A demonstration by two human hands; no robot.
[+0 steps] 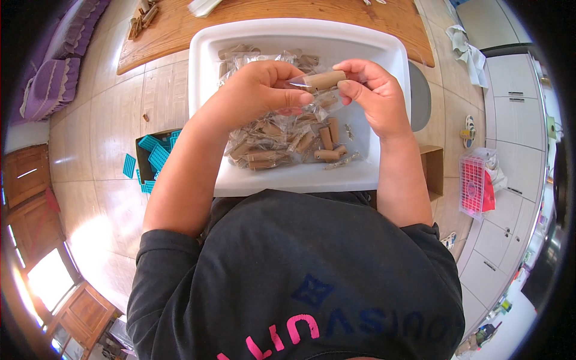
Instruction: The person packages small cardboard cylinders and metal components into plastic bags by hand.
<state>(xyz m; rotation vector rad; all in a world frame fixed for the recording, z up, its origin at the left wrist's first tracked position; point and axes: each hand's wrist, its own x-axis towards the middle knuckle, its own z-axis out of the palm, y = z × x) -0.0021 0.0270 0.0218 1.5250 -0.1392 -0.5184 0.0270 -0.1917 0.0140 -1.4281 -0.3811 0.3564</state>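
Note:
Over a white plastic tub [384, 39], I hold a tan cylinder [324, 80], partly inside a small clear plastic bag [297, 83]. My left hand [261, 90] pinches the bag around the cylinder's left end, with some of its fingers hidden behind. At the other end, the thumb and fingers of my right hand [375, 93] close on the cylinder. Below both hands lies a heap of bagged tan cylinders [264, 141]. A few bare cylinders [327, 138] rest to its right, beside small metal-looking pieces [348, 161].
A wooden table [162, 45] stands beyond the tub, with small brown pieces [142, 23] at its left. Turquoise plastic pieces [159, 156] fill a box on the floor at left. An open cardboard box [433, 171] is at right, near a wire basket [473, 183] and grey cabinets [519, 132].

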